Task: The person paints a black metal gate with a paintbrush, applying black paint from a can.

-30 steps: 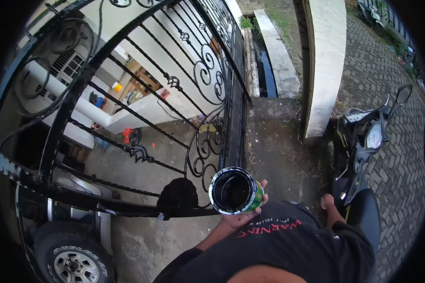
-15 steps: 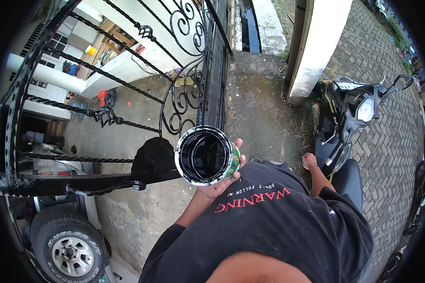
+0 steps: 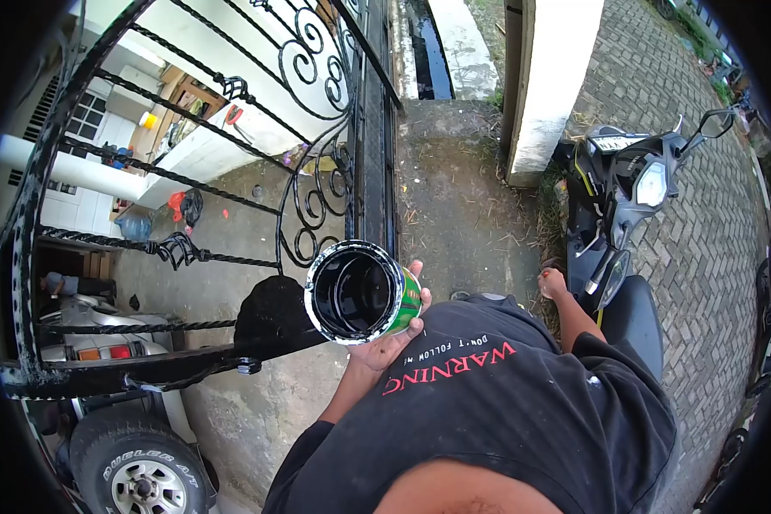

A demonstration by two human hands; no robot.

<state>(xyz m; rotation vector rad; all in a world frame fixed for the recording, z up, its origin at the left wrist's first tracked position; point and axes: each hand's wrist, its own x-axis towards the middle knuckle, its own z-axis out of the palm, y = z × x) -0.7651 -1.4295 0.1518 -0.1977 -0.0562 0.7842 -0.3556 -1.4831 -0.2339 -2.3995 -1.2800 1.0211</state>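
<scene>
Near the centre, one open can [image 3: 361,293], green-labelled, its rim streaked black and white, is held in the left hand [image 3: 387,346]; the left grip is wrapped around its side. Just left, one black metal gate [image 3: 86,377], scrolled and barred. To the near left, one lettered tyre [image 3: 144,441]. To the right, one parked motorcycle [image 3: 632,214]; beside it the right hand [image 3: 552,283] is lowered, its grip's opening and contents not discernible.

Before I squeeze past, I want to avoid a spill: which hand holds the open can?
The left hand, fingers around the green-labelled can near the gate; the right hand is beside the motorcycle, away from the can.
</scene>
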